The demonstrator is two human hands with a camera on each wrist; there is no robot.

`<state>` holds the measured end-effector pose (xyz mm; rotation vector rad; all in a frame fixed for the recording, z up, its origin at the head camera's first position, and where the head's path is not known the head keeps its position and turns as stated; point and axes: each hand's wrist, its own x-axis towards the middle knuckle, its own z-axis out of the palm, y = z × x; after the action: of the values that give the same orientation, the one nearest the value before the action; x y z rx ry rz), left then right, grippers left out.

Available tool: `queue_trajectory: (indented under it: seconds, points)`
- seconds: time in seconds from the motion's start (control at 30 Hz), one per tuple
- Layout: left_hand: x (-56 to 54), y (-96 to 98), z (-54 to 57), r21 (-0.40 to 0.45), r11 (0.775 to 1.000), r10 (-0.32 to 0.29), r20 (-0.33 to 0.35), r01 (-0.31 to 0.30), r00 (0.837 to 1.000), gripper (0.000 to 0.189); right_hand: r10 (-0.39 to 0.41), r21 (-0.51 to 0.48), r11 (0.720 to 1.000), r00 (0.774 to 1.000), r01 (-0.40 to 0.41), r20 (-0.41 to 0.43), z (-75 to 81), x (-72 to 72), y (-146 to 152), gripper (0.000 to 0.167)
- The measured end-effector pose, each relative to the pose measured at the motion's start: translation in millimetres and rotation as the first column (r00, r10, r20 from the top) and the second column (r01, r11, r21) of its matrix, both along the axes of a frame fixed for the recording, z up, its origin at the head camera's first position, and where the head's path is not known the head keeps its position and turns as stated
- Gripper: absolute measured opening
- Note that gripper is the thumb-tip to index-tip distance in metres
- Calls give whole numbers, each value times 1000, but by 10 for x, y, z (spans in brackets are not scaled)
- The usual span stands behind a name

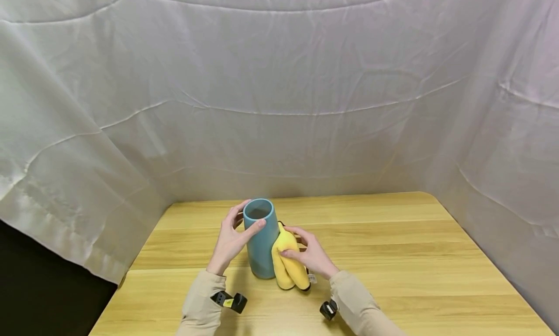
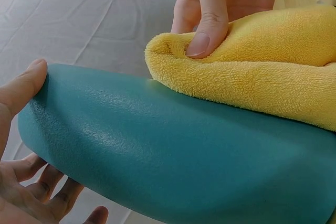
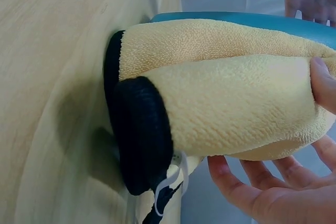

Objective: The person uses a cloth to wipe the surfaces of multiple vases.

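A tall blue-teal vase (image 1: 263,253) stands upright on the table, its round mouth facing up. My left hand (image 1: 232,239) holds it near the rim, thumb on the near side and fingers round the far left. Against the vase's right side leans a yellow plush banana bunch (image 1: 288,260) with black tips. My right hand (image 1: 315,256) grips the bunch by its upper part. In the left wrist view its thumb presses into the plush banana cloth (image 2: 252,80). The right wrist view shows the black ends (image 3: 142,135) down close to the tabletop, with a white tag loop (image 3: 181,169) beside them.
The wooden table (image 1: 415,258) extends to both sides and behind the vase. Pale grey curtains (image 1: 279,83) hang behind and along both sides. A dark area (image 1: 43,282) lies beyond the table at lower left. Both sleeved wrists carry small black cameras (image 1: 238,303).
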<state>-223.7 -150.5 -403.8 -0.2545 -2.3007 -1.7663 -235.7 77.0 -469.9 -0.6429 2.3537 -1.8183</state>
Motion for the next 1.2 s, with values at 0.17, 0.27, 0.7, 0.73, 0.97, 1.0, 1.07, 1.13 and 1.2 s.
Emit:
queue_trajectory:
  seconds: [0.17,0.27,0.7,0.73,0.97,1.0,1.07,1.13,1.2]
  points:
    - [2,-2,-1,0,1000,-2,-3,2,1000,64,0,5,1000,1000,0,-17,-4,-2,-2,58]
    - [5,-4,-1,-1,1000,0,-3,0,1000,63,-2,7,1000,1000,2,-27,7,1,-8,60]
    - [-14,2,12,-1,1000,-2,-17,2,1000,63,-21,-46,999,997,18,-78,409,-10,-54,61]
    - [-13,1,12,0,1000,-3,-19,3,1000,63,-21,-49,999,995,16,-93,448,-13,-61,61]
    - [-11,-1,1,4,1000,-8,-22,8,1000,62,-27,-39,999,990,22,-139,552,-11,-76,60]
    - [-10,-1,0,5,1000,-8,-22,8,1000,61,-28,-39,999,990,23,-139,557,-9,-78,60]
    - [-10,-1,0,4,1000,-9,-24,9,1000,61,-32,-37,999,989,27,-144,564,-7,-82,60]
    - [-9,-1,-1,5,1000,-8,-27,8,1000,61,-35,-37,999,988,30,-148,566,-8,-85,60]
    - [-11,0,-3,3,1000,-8,-29,8,1000,61,-39,-39,999,988,34,-150,562,-8,-86,61]
